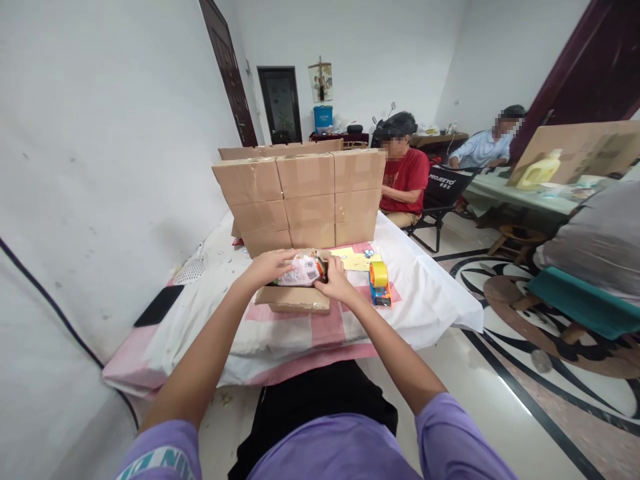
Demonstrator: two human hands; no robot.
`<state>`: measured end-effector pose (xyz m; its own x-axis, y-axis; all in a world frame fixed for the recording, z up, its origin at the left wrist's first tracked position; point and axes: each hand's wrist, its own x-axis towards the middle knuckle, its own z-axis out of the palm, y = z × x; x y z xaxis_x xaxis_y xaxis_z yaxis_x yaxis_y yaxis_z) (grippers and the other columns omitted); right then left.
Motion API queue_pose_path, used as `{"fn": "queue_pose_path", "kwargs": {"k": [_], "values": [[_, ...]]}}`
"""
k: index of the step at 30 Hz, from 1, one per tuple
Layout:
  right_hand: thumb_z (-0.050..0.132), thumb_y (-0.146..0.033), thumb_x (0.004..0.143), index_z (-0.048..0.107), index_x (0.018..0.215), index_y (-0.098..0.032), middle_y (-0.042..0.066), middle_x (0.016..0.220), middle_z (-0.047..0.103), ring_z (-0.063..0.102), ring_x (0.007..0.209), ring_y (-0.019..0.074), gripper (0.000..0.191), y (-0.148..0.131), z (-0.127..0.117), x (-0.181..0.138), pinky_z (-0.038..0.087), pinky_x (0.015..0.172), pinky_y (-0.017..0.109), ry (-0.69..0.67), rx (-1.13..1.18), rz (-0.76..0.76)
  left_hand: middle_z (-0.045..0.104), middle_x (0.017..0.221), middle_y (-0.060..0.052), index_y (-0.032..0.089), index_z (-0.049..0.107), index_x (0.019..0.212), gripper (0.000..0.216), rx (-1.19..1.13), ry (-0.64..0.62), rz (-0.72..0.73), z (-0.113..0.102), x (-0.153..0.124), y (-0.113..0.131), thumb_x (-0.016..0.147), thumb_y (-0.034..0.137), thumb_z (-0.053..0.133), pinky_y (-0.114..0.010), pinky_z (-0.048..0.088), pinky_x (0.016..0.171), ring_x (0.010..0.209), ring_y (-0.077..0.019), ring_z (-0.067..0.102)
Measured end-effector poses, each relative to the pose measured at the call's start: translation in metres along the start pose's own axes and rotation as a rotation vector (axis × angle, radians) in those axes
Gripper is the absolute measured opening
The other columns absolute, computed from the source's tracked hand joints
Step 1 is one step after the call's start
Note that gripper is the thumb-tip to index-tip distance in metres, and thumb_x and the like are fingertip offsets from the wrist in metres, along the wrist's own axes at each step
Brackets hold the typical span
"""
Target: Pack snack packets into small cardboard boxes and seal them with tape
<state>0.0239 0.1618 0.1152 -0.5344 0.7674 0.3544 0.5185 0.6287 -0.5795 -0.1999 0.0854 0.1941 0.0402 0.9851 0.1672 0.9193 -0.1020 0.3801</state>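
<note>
A small cardboard box (300, 300) stands with its top flaps apart on the table in front of me. Inside it lies a white plastic packet (303, 271) with a barcode and orange-brown printing at its right end. My left hand (270, 266) rests over the box's left side, its fingers stretched flat onto the packet. At the right end, my right hand (335, 279) grips the box's edge, thumb toward me and fingers on the far side. Just right of it sits a blue and orange tape dispenser (381, 296) carrying a roll of yellow tape (379, 274).
Stacked cardboard boxes (307, 197) form a wall behind the box. A yellow sheet (357, 259) lies near the tape, a black phone-like slab (159, 306) at the table's left edge. A person in red (407, 175) sits beyond; other people are at a table on the right.
</note>
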Motion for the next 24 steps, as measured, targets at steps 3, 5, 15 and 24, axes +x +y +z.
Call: {"fn": "queue_pose_path", "kwargs": {"k": [3,5,15,24], "values": [[0.068,-0.038,0.076,0.031,0.149,-0.015,0.021,0.151,0.038,0.030,0.146,0.0325,0.084,0.015,0.004,-0.008,0.026,0.121,0.051,0.217,0.268,0.017,0.070,0.136,-0.003,0.033,0.072,0.127,0.046,0.018,-0.090,0.010,0.020,0.012,0.005,0.081,0.033,0.070,-0.034,0.048,0.104,0.127,-0.0298,0.063],[0.067,-0.041,0.077,0.035,0.146,-0.018,0.020,0.146,0.044,0.039,0.142,0.0321,0.080,0.028,0.009,-0.012,0.032,0.119,0.053,0.343,0.545,0.088,0.074,0.127,-0.003,0.032,0.076,0.121,0.042,0.014,-0.115,0.029,0.032,0.017,0.008,0.078,0.029,0.073,-0.033,0.050,0.101,0.120,-0.0294,0.067],[0.047,-0.049,0.102,0.047,0.142,-0.026,0.013,0.148,0.058,0.053,0.138,0.0246,0.046,0.040,-0.001,-0.032,0.039,0.118,0.048,0.212,0.862,-0.099,0.047,0.158,-0.017,0.018,0.044,0.153,0.069,-0.162,0.505,-0.152,0.017,-0.052,-0.057,0.100,0.060,0.031,-0.052,0.037,0.119,0.146,-0.0323,0.043],[0.043,-0.036,0.104,0.064,0.130,-0.029,0.007,0.138,0.066,0.045,0.144,0.0270,0.034,0.031,0.007,-0.017,0.031,0.118,0.052,0.054,0.287,-0.253,0.037,0.165,-0.011,0.029,0.052,0.150,0.104,-0.132,0.032,0.097,0.053,-0.078,-0.083,0.063,0.080,0.075,-0.057,0.027,0.124,0.155,-0.0412,0.024]]}}
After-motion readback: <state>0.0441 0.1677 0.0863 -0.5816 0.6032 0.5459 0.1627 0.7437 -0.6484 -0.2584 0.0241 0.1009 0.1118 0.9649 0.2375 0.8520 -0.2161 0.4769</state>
